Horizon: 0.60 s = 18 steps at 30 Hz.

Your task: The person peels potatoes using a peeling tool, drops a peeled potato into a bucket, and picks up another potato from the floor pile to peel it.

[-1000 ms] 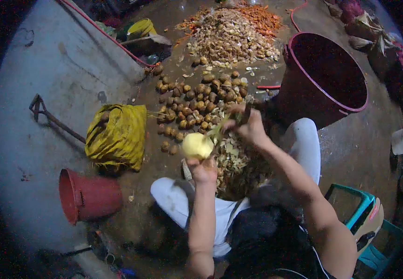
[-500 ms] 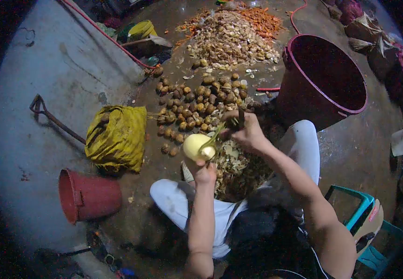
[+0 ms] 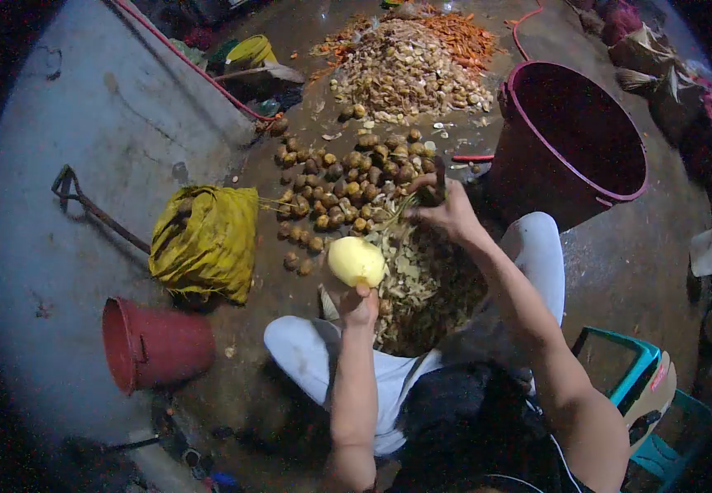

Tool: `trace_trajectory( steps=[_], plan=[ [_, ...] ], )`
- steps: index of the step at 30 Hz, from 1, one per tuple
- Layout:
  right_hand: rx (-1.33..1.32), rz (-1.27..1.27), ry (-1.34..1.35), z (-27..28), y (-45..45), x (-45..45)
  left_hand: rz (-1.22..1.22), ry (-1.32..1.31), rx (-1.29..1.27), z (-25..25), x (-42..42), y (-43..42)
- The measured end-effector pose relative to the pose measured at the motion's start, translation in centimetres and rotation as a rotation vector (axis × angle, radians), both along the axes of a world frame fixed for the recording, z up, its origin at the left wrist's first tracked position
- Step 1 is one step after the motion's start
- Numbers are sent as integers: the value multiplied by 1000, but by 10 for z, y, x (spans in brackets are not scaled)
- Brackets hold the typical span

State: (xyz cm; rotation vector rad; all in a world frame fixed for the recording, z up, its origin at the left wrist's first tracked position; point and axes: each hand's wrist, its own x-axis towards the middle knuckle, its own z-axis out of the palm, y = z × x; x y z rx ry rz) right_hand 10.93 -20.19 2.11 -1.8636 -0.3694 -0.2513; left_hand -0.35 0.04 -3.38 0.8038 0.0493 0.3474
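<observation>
Across the left of the frame stands a pale wall, beside a wet brown floor that runs to the right edge. In the upper right sits a big purple tub, its rim tilted towards the camera. At the top centre lies a pile of pale scraps, with orange pieces along its far right side. Below it, round brown vegetables spread over the centre of the frame, and loose peelings lie between the person's bent knees. Left of centre rests a yellow sack, with a red bucket beneath it in the lower left.

Near the middle of the frame, just left of the peelings, is a peeled yellow vegetable, clamped at its lower end by the left hand. The right hand, up and to the right, well apart from the vegetable, has its fingers closed around a dark tool, whose working end is unclear. A thin green strip hangs beside those fingers.
</observation>
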Motion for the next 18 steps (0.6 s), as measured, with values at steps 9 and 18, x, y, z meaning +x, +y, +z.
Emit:
trace_trajectory(
  steps=[9,18],
  plan=[
    [-62,-47,56,3,-11,5,-94,-24,39,6,-1,0],
    [186,97,233,-8,10,-22,-25,39,-74,16,2,-11]
  ],
)
